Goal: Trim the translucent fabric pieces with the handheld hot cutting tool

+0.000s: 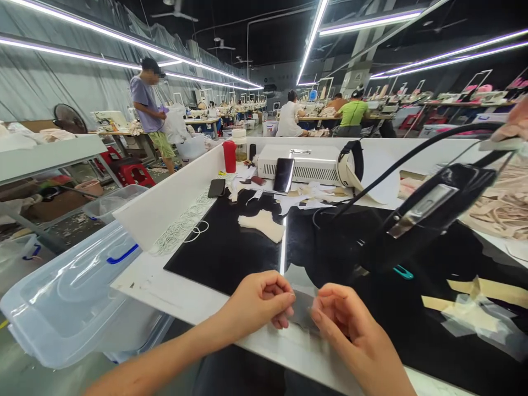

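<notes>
My left hand (259, 302) and my right hand (344, 322) meet at the near edge of the white worktable (165, 286), fingers curled. Between them they pinch a small, thin, see-through piece (303, 311) that I cannot name. It lies over the black mat (231, 247). Just beyond the hands a black tool on a cable (429, 212) hangs over the mat. A pale folded fabric piece (263, 224) lies farther back on the mat.
A clear plastic bin with blue handles (78, 294) stands left of the table. At the back are a white box-shaped machine (305, 162), a phone (284, 175), a red cup (230, 156) and white rubber bands (181, 225). Beige tape scraps (474, 300) lie right. Other people work at tables behind.
</notes>
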The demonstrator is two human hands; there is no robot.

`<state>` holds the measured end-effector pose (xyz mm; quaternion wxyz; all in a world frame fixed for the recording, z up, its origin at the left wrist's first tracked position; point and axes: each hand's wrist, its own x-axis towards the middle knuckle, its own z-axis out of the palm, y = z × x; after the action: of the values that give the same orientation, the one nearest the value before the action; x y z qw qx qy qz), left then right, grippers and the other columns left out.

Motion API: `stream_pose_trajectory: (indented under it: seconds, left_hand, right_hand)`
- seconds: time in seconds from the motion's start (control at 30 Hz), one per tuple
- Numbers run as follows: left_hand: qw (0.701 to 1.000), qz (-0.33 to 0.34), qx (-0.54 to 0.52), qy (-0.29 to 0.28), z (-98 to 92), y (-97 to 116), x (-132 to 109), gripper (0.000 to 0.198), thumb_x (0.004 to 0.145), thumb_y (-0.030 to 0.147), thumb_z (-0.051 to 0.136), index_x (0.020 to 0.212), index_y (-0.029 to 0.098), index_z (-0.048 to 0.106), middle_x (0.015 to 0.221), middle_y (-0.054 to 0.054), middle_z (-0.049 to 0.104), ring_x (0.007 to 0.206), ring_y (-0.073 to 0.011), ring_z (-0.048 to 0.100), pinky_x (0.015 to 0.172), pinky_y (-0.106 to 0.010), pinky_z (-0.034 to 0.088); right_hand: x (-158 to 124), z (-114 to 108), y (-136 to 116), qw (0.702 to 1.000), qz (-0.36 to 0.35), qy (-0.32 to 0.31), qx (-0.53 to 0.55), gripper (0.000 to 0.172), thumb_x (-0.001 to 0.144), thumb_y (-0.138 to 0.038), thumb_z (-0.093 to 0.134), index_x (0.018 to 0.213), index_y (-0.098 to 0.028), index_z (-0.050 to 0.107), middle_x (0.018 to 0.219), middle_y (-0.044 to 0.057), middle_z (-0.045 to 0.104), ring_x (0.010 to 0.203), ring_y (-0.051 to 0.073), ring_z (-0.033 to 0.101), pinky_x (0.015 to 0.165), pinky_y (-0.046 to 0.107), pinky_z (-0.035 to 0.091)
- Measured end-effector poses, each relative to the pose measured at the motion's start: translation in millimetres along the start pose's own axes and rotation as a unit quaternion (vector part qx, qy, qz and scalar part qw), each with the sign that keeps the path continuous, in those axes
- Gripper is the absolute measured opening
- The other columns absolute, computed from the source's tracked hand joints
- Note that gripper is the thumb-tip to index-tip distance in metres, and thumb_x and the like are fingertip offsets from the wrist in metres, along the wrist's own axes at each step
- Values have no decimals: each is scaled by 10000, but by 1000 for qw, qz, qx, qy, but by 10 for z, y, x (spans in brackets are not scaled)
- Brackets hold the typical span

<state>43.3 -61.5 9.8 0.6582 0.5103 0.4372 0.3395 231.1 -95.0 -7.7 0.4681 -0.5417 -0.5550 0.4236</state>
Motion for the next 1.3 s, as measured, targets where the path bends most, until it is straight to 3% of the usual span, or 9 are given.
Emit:
stream_pose_trajectory:
  seconds: [0.13,0.27,0.4,0.5,0.63,0.73,0.9,1.03,1.3]
  left_hand:
    - [997,7,72,-3,-25,29,144,254,842,412,661,872,166,609,736,-9,657,546,-107,596,519,-218,482]
    - [980,39,197,1,-51,121,251,214,893,392,588,914,185,639,755,14,631,573,-103,561,536,-205,430]
    - [919,122,374,28,-70,183,348,140,924,319,575,1011,232,642,804,25,643,632,-120,545,597,-227,376]
    - [868,147,473,36,-75,157,414,129,961,325,555,1033,232,605,814,22,646,638,-138,563,597,-256,334]
    - [808,171,562,33,-93,77,474,154,1006,317,494,920,212,567,776,14,636,649,-156,593,580,-282,293]
    - [782,202,589,26,-121,28,495,198,1020,311,473,868,207,548,810,4,644,688,-158,612,580,-286,292]
    - [765,213,608,18,-143,-1,510,230,1022,338,481,853,202,557,819,2,638,684,-151,611,567,-289,298]
    - [767,211,606,18,-145,-15,507,222,1019,342,492,859,203,560,825,10,633,691,-144,609,565,-284,311]
    - [764,192,616,21,-141,-13,482,165,1005,293,525,864,211,546,828,45,609,703,-131,598,592,-267,362]
  right_hand:
    - [67,-94,27,989,-56,8,-136,269,876,-516,613,796,-269,684,711,-2,632,590,148,547,573,252,436]
    - [218,-181,119,972,-110,15,-207,279,936,-498,546,898,-285,723,831,26,698,647,167,607,602,257,486]
    - [345,-235,221,951,-144,-18,-272,266,978,-442,505,1061,-295,710,977,43,720,830,189,692,713,256,546]
    - [387,-222,253,931,-157,-24,-330,247,999,-403,485,1117,-316,684,1022,16,716,863,166,707,710,236,549]
    - [401,-167,269,893,-207,8,-400,256,1019,-365,447,1094,-285,679,992,14,715,851,170,707,691,253,543]
    - [398,-161,299,860,-242,16,-449,259,1021,-352,445,1097,-268,677,987,28,720,837,182,703,673,266,542]
    - [377,-185,351,832,-256,5,-493,264,1025,-345,435,1117,-271,671,978,44,719,817,177,693,603,246,526]
    - [373,-160,336,829,-245,5,-502,268,1030,-343,428,1117,-270,671,956,37,712,788,159,683,535,228,500]
    - [405,-95,234,823,-293,55,-484,352,1061,-323,350,1024,-243,690,829,4,682,659,125,656,511,230,479]
